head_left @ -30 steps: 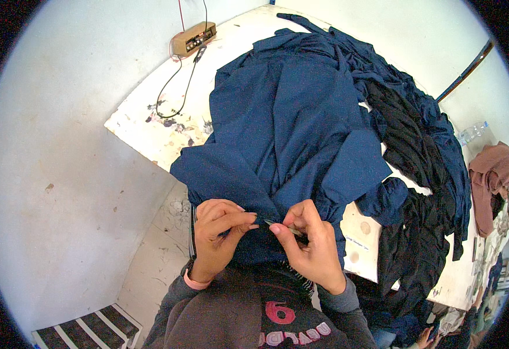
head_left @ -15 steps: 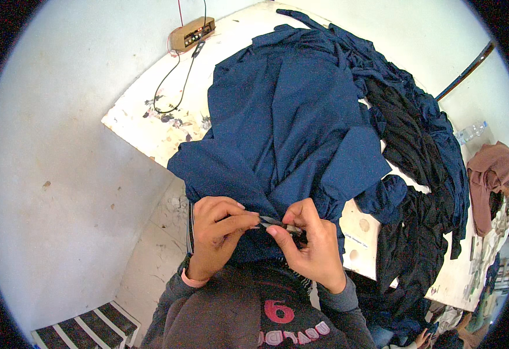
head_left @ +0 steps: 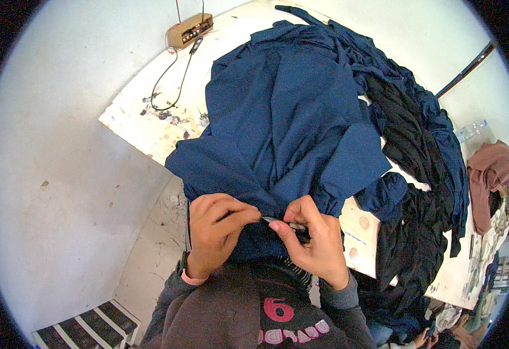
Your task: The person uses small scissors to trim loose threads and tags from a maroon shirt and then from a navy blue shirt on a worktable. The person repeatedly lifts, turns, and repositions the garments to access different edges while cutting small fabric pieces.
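Note:
A large dark blue garment [head_left: 277, 110] spreads over the table, its near edge gathered at my hands. My left hand [head_left: 216, 230] is closed in a pinch on the garment's near part. In my right hand [head_left: 315, 241] is a small pair of thread snips [head_left: 269, 220], held between thumb and fingers. Their pale metal blades point left, close to my left fingertips. My fingers cover most of the snips. Any thread between the hands is too small to make out.
The white table [head_left: 135, 110] has stained patches. A brown box with knobs [head_left: 190, 32] and a black cable stand at the far left. Black garments [head_left: 408, 134] and more blue cloth lie right, near a clear bottle [head_left: 471, 131] and brown cloth [head_left: 487, 180]. Another person's hand [head_left: 423, 337] shows lower right.
The snips' blades, visibly apart before, now look closer together. My left fingers have drawn a little tighter. The garment stays in place.

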### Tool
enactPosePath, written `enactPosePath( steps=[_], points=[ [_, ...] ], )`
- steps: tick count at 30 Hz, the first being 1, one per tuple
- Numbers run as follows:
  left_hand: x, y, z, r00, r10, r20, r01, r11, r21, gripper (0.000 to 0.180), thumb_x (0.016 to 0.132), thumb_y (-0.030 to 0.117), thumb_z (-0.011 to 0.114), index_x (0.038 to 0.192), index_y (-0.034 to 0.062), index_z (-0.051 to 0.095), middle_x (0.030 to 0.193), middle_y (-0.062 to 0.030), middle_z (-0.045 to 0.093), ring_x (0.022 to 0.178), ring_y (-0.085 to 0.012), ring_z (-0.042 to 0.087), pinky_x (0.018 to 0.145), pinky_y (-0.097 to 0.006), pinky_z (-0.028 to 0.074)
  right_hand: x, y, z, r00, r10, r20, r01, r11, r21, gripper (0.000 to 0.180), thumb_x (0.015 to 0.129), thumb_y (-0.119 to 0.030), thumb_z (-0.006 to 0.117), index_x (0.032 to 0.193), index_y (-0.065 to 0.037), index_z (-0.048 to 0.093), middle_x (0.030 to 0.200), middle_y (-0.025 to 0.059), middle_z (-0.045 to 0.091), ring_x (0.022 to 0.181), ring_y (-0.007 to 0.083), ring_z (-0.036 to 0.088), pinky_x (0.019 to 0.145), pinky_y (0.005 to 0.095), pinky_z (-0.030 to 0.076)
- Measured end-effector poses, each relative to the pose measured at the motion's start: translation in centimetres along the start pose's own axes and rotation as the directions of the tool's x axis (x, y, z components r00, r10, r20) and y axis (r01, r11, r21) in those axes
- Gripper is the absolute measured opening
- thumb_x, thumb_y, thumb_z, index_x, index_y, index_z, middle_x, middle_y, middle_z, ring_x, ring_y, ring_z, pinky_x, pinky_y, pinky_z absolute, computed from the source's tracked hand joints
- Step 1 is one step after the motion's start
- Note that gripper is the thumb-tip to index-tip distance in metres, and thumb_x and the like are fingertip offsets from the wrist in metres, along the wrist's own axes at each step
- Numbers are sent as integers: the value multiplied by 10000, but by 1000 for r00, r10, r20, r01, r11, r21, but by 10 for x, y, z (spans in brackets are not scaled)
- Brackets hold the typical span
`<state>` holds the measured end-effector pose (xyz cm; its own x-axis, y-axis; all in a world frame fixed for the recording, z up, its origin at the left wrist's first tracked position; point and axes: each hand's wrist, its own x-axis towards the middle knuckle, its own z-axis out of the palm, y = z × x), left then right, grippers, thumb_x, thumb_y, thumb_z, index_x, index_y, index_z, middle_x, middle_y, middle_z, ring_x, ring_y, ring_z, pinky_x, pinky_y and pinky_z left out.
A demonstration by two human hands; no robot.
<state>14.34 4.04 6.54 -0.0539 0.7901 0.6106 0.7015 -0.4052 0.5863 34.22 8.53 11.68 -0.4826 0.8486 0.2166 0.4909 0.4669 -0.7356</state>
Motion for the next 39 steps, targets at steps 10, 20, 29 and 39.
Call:
enactPosePath(
  steps=[10,20,29,39],
  points=[
    [3,-7,-1,857,-401,323,512,598,-617,251,953,127,705,1167,-3,718,1023,-68,702,862,-120,622,799,-250,483,0,26,31,955,-197,-223,194,980,-34,400,795,-92,834,1111,-46,594,1021,120,718,815,197,725,674,309,557],
    [1,-8,2,863,-273,425,471,738,-483,200,895,92,767,1018,-47,693,836,-40,634,732,-101,547,694,-256,442,8,36,12,951,301,-67,-143,622,769,338,918,-7,728,1182,-52,522,869,40,704,747,38,603,664,181,431],
    [-5,-13,6,889,-150,433,429,601,-675,194,932,106,738,1012,-50,654,810,-9,487,741,-89,441,661,-261,356,19,44,24,947,320,-8,-197,602,774,296,893,-6,749,1123,-52,569,837,-34,643,754,19,559,689,182,419],
    [3,-10,-2,801,-432,415,576,368,-729,343,917,90,740,1216,-18,610,1119,4,644,1016,-79,592,901,-244,467,13,60,21,943,283,177,-320,619,717,220,897,-92,783,1048,-49,628,952,-55,650,878,37,578,766,198,429]
  ],
)
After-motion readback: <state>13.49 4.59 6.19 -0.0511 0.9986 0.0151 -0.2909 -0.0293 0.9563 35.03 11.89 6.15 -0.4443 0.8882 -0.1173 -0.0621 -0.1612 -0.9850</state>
